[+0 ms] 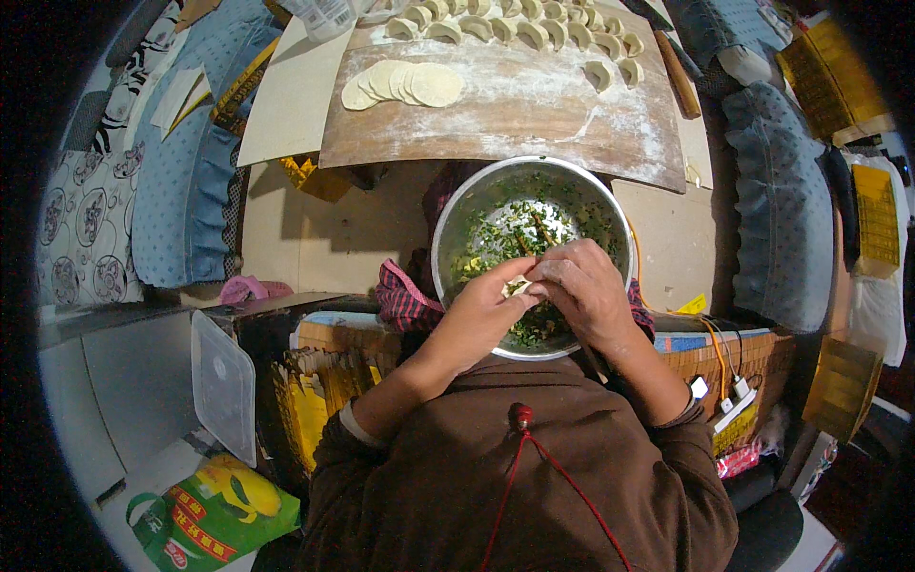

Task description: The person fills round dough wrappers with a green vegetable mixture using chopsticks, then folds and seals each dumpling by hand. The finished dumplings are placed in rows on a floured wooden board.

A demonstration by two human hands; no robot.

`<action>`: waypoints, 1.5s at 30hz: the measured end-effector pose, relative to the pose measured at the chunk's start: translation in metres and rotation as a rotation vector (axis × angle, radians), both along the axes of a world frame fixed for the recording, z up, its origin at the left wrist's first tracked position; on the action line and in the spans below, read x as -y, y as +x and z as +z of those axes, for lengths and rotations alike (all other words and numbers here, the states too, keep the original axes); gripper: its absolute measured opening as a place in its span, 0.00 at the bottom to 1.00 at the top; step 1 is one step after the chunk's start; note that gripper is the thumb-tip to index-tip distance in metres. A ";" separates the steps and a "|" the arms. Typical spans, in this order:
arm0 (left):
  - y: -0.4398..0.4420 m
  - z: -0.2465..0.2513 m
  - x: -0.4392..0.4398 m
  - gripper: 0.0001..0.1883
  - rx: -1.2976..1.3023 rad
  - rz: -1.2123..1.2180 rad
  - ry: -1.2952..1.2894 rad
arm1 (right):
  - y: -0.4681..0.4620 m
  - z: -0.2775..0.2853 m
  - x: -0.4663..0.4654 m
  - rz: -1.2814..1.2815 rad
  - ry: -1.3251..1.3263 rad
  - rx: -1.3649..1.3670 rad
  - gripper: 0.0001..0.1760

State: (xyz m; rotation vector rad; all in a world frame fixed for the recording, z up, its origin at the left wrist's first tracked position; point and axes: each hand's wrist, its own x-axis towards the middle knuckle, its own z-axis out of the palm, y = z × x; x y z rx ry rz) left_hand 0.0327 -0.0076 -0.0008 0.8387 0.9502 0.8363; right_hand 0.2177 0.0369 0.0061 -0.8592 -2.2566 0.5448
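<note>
Over a steel bowl (444,236) of chopped green filling (532,332), my left hand (482,307) and my right hand (590,289) meet on one partly folded dumpling (516,286). My left fingers hold it from the left, and my right fingertips pinch its edge. Much of the dumpling is hidden by the fingers. Chopsticks (547,229) appear to rest in the filling. Beyond the bowl, a fanned stack of round dough wrappers (436,84) lies on a floured wooden board (500,136). Rows of shaped dumplings (532,34) stand along its far side, with two (597,76) nearer.
A wooden rolling pin (677,75) lies at the board's right edge. A clear plastic container (322,18) stands at the far left. Blue-covered seats (779,207) flank the table. An orange cable (638,264) runs right of the bowl to a power strip (734,411).
</note>
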 end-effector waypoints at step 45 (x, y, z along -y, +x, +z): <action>0.009 0.019 -0.014 0.21 -0.128 0.147 0.205 | -0.013 0.011 0.006 -0.266 -0.088 -0.243 0.08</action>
